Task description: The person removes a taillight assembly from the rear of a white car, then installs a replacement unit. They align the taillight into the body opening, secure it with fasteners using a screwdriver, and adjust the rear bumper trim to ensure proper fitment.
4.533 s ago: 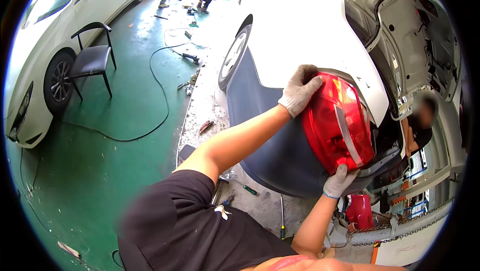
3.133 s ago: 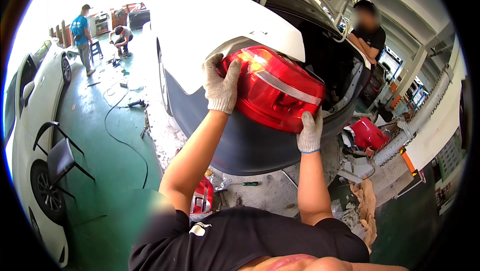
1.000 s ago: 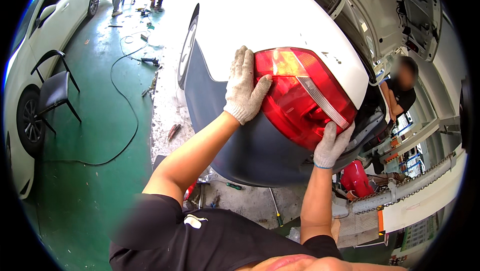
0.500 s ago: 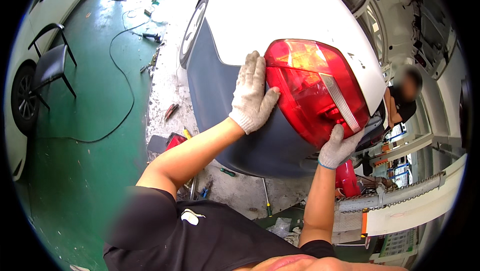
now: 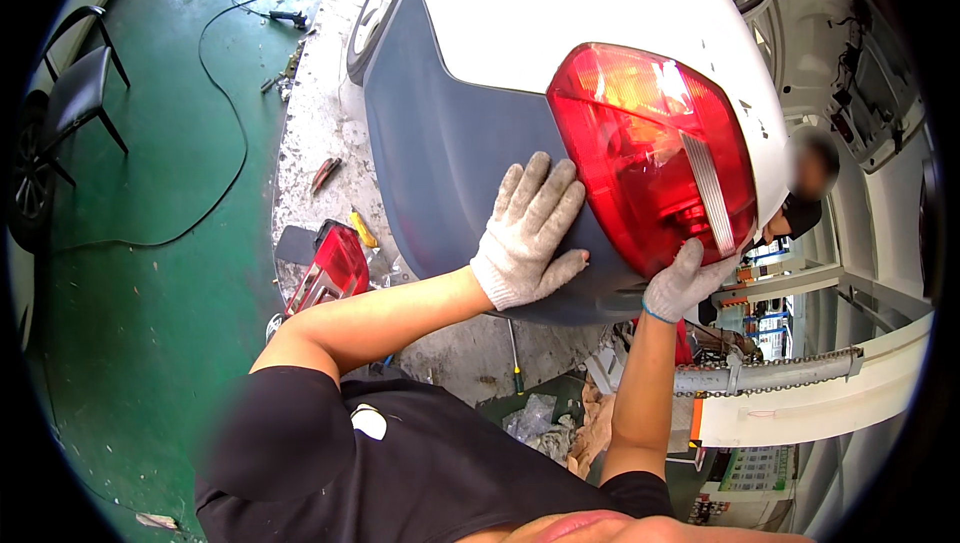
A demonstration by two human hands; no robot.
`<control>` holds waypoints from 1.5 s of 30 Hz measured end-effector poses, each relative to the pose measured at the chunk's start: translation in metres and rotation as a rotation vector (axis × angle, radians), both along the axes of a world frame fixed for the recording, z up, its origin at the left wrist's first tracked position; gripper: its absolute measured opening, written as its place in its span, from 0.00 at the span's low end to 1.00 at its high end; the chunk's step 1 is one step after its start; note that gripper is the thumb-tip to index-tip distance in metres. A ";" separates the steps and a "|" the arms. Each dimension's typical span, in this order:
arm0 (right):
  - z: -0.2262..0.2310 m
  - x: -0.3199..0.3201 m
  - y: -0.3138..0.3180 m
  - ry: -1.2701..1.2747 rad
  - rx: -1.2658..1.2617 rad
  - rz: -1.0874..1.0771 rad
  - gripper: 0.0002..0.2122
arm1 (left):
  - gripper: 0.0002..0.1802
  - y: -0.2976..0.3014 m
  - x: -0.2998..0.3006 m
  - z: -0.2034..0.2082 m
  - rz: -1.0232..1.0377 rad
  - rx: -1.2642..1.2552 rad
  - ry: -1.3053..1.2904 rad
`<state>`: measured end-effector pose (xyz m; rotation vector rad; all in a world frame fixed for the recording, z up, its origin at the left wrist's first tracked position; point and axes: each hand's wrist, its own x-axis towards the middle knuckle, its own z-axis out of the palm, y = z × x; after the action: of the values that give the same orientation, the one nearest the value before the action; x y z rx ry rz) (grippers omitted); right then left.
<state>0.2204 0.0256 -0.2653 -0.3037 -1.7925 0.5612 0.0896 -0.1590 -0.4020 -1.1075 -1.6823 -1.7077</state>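
A red tail light (image 5: 650, 173) with an amber upper part and a clear strip sits at the rear corner of a white car (image 5: 570, 3). My left hand (image 5: 530, 233), in a whitish knit glove, lies flat with fingers spread on the dark grey bumper (image 5: 450, 173), its fingertips close to the lamp's left edge. At the lamp's lower right end is my gloved right hand (image 5: 690, 283). Its thumb rests on the red lens and its fingers wrap round the edge, partly hidden.
Another red lamp (image 5: 340, 263) lies on the floor at left, beside a yellow-handled tool (image 5: 362, 229). A screwdriver (image 5: 517, 373) lies below the bumper. A black chair (image 5: 80, 98) and a cable (image 5: 240, 133) are farther left. Another person (image 5: 805, 208) is at the right.
My left hand has slid down from the lamp's side onto the bumper, fingers wider apart. My right hand stays at the lamp's lower end. The whole view has shifted.
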 end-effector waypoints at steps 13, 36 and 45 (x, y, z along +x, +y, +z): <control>0.004 -0.010 -0.006 0.018 0.115 0.030 0.42 | 0.48 -0.003 -0.061 0.029 0.034 0.014 -0.116; 0.013 -0.022 -0.023 0.031 0.128 0.075 0.47 | 0.46 0.020 -0.039 0.016 0.154 -0.046 -0.327; 0.012 -0.004 -0.014 -0.093 0.068 0.097 0.36 | 0.55 0.024 0.001 0.016 0.118 0.078 -0.103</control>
<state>0.2165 0.0113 -0.2530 -0.1991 -1.9195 0.5606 0.0909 -0.1351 -0.3865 -0.8804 -1.6918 -1.7660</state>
